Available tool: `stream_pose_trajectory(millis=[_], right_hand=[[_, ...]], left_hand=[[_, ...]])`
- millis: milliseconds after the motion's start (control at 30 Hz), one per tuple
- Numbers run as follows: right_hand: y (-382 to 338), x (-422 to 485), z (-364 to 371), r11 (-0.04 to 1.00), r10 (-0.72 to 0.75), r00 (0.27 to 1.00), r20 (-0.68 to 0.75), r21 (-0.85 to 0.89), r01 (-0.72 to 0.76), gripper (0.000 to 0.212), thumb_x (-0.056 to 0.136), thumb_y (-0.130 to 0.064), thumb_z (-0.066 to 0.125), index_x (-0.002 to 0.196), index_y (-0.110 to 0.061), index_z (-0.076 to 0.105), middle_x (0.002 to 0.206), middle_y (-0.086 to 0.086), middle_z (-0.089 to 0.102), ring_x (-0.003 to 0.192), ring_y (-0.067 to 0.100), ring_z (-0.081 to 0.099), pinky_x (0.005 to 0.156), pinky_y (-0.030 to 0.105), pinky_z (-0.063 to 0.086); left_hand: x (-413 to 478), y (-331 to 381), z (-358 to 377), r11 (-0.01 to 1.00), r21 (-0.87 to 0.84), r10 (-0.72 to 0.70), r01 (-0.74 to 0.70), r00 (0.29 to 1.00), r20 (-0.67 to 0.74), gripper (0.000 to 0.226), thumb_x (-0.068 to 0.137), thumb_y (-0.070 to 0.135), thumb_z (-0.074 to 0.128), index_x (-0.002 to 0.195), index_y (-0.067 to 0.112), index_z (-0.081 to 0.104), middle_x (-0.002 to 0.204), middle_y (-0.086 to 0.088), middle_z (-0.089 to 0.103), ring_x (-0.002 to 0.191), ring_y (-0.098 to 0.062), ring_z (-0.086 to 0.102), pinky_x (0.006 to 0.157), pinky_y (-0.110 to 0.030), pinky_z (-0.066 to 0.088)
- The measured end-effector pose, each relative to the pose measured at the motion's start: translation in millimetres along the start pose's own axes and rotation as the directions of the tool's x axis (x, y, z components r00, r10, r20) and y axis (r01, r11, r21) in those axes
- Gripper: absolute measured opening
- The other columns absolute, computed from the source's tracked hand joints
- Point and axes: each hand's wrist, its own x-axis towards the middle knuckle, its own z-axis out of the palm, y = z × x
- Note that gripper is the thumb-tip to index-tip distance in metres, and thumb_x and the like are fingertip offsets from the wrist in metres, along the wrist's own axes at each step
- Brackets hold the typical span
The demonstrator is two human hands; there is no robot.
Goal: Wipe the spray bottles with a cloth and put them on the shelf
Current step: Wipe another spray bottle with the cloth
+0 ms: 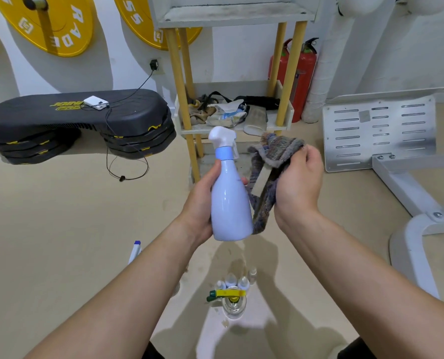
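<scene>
My left hand [202,200] grips a pale lilac spray bottle [230,203] upright in mid-air; it has a white trigger head and a blue collar. My right hand [297,182] holds a grey, worn cloth [270,172] just to the right of the bottle, its loose end hanging against the bottle's lower side. Straight ahead stands the shelf [237,15] with yellow legs; its upper board is bare and dusty. On the floor below my arms stand a clear spray bottle with a yellow and green head [231,297] and several small bottles [232,281].
The lower shelf tray [289,112] holds straps, wrappers and rags. Black step platforms [75,123] with a white charger lie left. Two red fire extinguishers [305,71] stand behind the shelf, a white metal frame [378,130] to the right. A blue-capped object [135,251] lies on the floor.
</scene>
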Motion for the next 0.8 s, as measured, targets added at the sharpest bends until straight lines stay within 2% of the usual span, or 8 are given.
stream_pose_trajectory(millis=[100, 167, 267, 333, 467, 633, 733, 800], right_hand=[[-9.9, -3.8, 1.5, 0.992, -0.116, 0.992, 0.058, -0.036, 0.119, 0.024, 0.108, -0.019, 0.038, 0.099, -0.026, 0.058, 0.099, -0.007, 0.065, 0.092, 0.005, 0.06, 0.087, 0.022, 0.048], [-12.7, -12.3, 3.5, 0.982, -0.151, 0.97, 0.189, -0.084, 0.169, 0.024, 0.109, -0.019, 0.038, 0.115, -0.027, 0.059, 0.111, -0.016, 0.063, 0.103, -0.007, 0.058, 0.086, 0.007, 0.042], [-11.9, -19.1, 3.8, 0.978, -0.136, 0.945, 0.298, -0.11, 0.176, 0.03, 0.108, -0.021, 0.042, 0.134, -0.023, 0.057, 0.123, -0.018, 0.061, 0.117, -0.005, 0.056, 0.095, 0.009, 0.043], [-12.6, -19.4, -0.2, 0.976, -0.136, 0.942, 0.307, -0.12, 0.18, 0.03, 0.105, -0.02, 0.049, 0.132, -0.025, 0.06, 0.12, -0.02, 0.064, 0.115, -0.004, 0.058, 0.097, 0.014, 0.046], [-9.6, -19.0, -10.2, 0.968, -0.152, 0.941, 0.303, -0.147, 0.204, 0.024, 0.099, -0.016, 0.06, 0.117, -0.028, 0.069, 0.112, -0.016, 0.071, 0.109, 0.001, 0.065, 0.092, 0.017, 0.051], [-1.8, -22.7, -23.1, 0.947, -0.105, 0.945, 0.311, -0.258, 0.19, 0.02, 0.097, -0.014, 0.06, 0.101, -0.03, 0.071, 0.09, -0.018, 0.073, 0.089, 0.0, 0.067, 0.077, 0.015, 0.049], [-7.5, -17.4, -25.8, 0.914, -0.207, 0.952, 0.223, -0.302, 0.27, 0.021, 0.096, -0.013, 0.058, 0.107, -0.026, 0.07, 0.095, -0.016, 0.072, 0.092, 0.002, 0.065, 0.083, 0.019, 0.049], [-12.8, -8.4, -25.4, 0.845, -0.347, 0.899, 0.268, -0.326, 0.424, 0.027, 0.095, -0.01, 0.057, 0.115, -0.023, 0.069, 0.109, -0.011, 0.071, 0.103, 0.005, 0.063, 0.091, 0.017, 0.046]], left_hand=[[-0.9, -6.5, 4.2, 0.972, 0.22, 0.083, -0.086, 0.996, 0.023, 0.06, 0.091, 0.057, 0.058, 0.113, 0.002, 0.063, 0.089, -0.01, 0.071, 0.073, -0.027, 0.065, 0.068, -0.033, 0.052], [-0.9, -12.7, 9.1, 0.918, 0.345, 0.183, -0.197, 0.98, 0.073, 0.053, 0.09, 0.054, 0.059, 0.108, 0.005, 0.061, 0.095, -0.009, 0.069, 0.084, -0.024, 0.063, 0.077, -0.038, 0.047], [-4.3, -17.1, 20.1, 0.833, 0.48, 0.268, -0.275, 0.96, 0.086, 0.031, 0.102, 0.04, 0.056, 0.084, 0.016, 0.06, 0.078, 0.004, 0.063, 0.074, -0.012, 0.058, 0.068, -0.025, 0.043], [-5.0, -18.3, 21.9, 0.769, 0.56, 0.336, -0.309, 0.94, 0.057, 0.026, 0.103, 0.037, 0.054, 0.085, 0.018, 0.059, 0.071, 0.01, 0.061, 0.065, -0.006, 0.056, 0.059, -0.017, 0.041], [-1.2, -22.3, 12.3, 0.649, 0.692, 0.445, -0.317, 0.896, -0.007, 0.02, 0.099, 0.049, 0.057, 0.096, 0.031, 0.065, 0.087, 0.011, 0.07, 0.081, -0.007, 0.064, 0.07, -0.027, 0.046], [6.5, -17.3, 3.5, 0.567, 0.787, 0.509, -0.243, 0.855, -0.103, 0.018, 0.096, 0.053, 0.058, 0.092, 0.036, 0.061, 0.084, 0.019, 0.067, 0.08, -0.001, 0.061, 0.069, -0.028, 0.045], [8.0, -16.6, -2.1, 0.334, 0.915, 0.566, -0.225, 0.824, -0.004, 0.031, 0.089, 0.065, 0.051, 0.098, 0.038, 0.061, 0.088, 0.014, 0.067, 0.091, -0.019, 0.057, 0.072, -0.038, 0.048], [6.1, -18.2, -0.8, 0.133, 0.97, 0.563, -0.204, 0.821, 0.096, 0.036, 0.091, 0.068, 0.048, 0.101, 0.036, 0.059, 0.092, 0.013, 0.064, 0.094, -0.022, 0.05, 0.072, -0.04, 0.046]])
